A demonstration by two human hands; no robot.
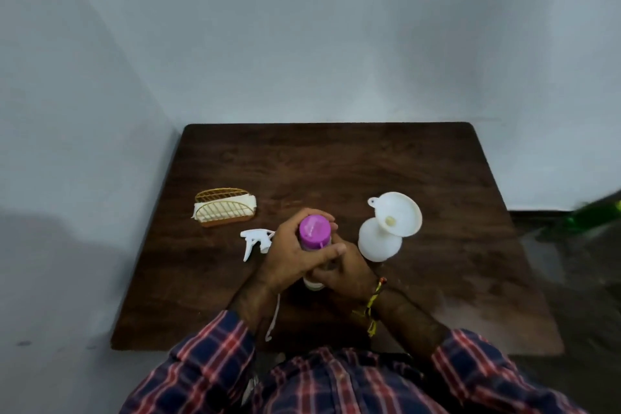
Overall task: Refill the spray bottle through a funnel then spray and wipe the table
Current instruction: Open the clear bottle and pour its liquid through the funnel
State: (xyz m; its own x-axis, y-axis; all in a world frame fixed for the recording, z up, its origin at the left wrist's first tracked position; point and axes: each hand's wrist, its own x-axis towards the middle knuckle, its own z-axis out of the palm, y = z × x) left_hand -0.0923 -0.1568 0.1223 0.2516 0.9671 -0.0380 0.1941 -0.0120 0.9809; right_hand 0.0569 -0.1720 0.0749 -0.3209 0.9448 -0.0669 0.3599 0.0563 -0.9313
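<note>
A refill bottle with a purple cap (314, 228) stands near the middle of the dark wooden table (369, 161). My left hand (290, 255) wraps its top, fingers around the cap. My right hand (347, 274) grips the bottle's lower body. To the right stands the white spray bottle (378, 244), its top off, with a white funnel (398, 213) tilted in its neck. The white trigger head (255, 240) lies on the table to the left of my hands, and its thin tube (274, 319) trails toward the front edge.
A gold wire holder (223, 208) with a folded white cloth sits at the left of the table. Walls close off the far side and the left side. A green object (598, 215) shows at the right frame edge, off the table.
</note>
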